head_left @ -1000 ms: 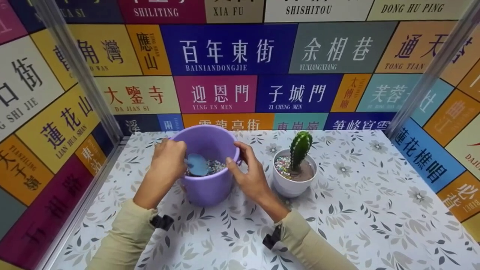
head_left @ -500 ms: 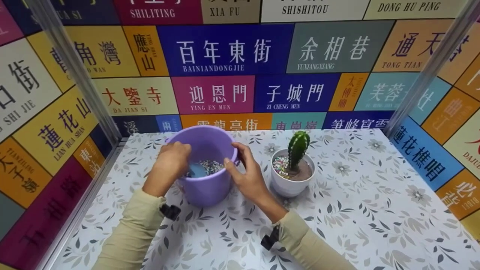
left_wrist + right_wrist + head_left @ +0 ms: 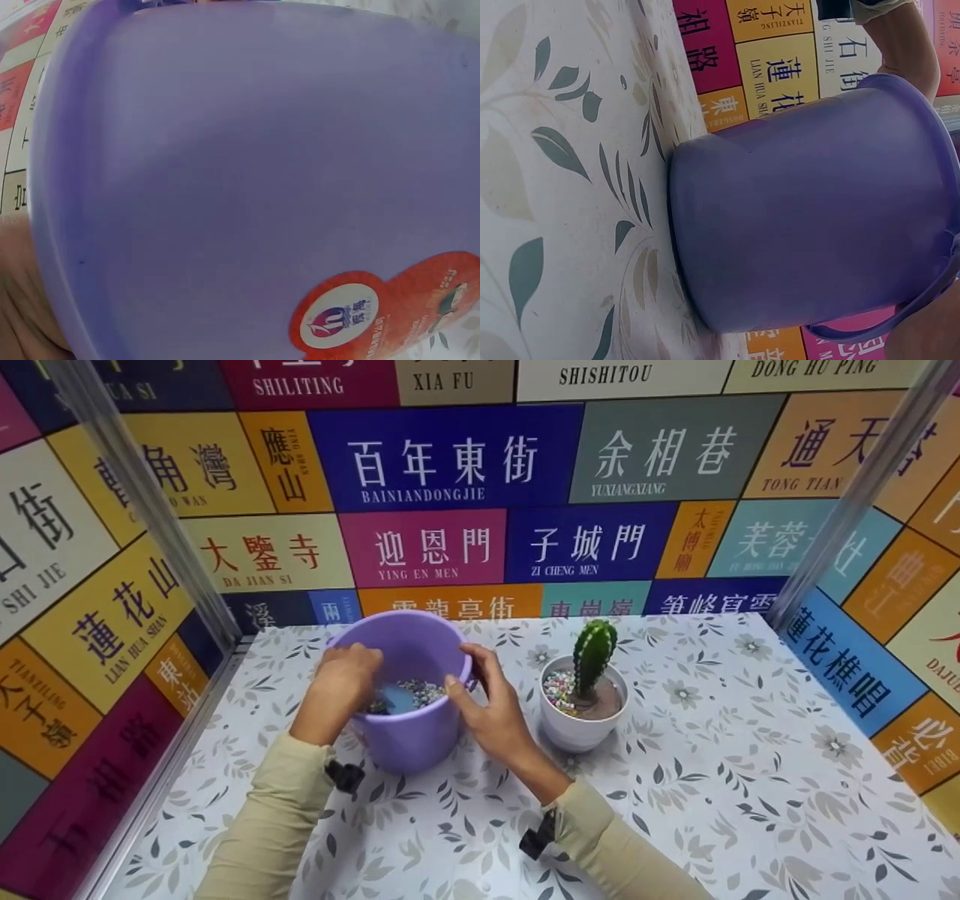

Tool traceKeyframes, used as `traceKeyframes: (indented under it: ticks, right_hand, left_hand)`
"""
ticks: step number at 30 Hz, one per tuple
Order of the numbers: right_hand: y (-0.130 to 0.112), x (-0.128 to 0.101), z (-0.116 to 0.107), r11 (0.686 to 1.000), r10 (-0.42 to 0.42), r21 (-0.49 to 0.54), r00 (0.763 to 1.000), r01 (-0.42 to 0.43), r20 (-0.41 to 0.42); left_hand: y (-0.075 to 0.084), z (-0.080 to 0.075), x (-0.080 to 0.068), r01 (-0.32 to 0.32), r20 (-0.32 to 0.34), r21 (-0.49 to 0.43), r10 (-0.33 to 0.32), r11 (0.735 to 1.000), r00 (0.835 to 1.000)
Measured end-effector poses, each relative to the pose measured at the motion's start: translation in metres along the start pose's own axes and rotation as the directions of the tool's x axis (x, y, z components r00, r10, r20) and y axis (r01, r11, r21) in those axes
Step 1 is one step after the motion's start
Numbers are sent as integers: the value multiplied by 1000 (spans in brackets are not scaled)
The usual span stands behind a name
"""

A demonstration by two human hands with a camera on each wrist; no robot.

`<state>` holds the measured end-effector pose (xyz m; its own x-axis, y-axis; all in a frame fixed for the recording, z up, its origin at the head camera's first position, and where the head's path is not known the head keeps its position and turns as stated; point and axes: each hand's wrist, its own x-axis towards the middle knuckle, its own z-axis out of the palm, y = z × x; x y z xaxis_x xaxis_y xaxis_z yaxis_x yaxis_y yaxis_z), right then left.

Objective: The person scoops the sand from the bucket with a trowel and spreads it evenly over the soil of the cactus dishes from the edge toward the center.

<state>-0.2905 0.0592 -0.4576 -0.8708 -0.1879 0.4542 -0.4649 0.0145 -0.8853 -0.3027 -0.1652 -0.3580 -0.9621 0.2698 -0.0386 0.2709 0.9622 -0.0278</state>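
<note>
A purple bucket (image 3: 409, 742) stands upright on the table, with multicoloured gravel (image 3: 426, 693) in its bottom. Over the bucket's left rim reaches my left hand (image 3: 339, 684), fingers curled and pointing down inside, holding a light-blue scoop (image 3: 400, 700). The scoop's blade is partly sunk in the gravel; its handle is hidden by the hand. On the opposite side, my right hand (image 3: 491, 709) grips the bucket's rim, thumb towards the inside and fingers round the outside. The left wrist view is mostly filled by the bucket wall (image 3: 225, 165), which has a red label (image 3: 397, 315).
Right of the bucket, a green cactus (image 3: 595, 656) grows in a white pot (image 3: 581, 729) with colourful pebbles on part of its soil. A leaf-patterned cloth (image 3: 712, 780) covers the table. Panels of street-name signs (image 3: 442, 457) enclose the back and sides.
My left hand has moved a little right and deeper into the bucket, and the scoop's blade has sunk lower into the gravel. The right hand keeps its hold on the rim.
</note>
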Motion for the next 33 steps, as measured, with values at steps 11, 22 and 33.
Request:
traceKeyframes:
  ticks: [11, 22, 33]
  right_hand:
    - [2, 2, -3, 1000, -20, 6, 1000, 20, 8]
    - [1, 1, -3, 1000, -14, -13, 1000, 14, 20]
    - [1, 1, -3, 1000, -13, -26, 1000, 13, 21]
  left_hand:
    - [-8, 3, 11, -82, 73, -76, 88, 994, 993]
    - [-17, 6, 15, -160, 108, -208, 185, 965, 977]
    - [-30, 11, 14, -302, -41, -289, 303, 908, 952]
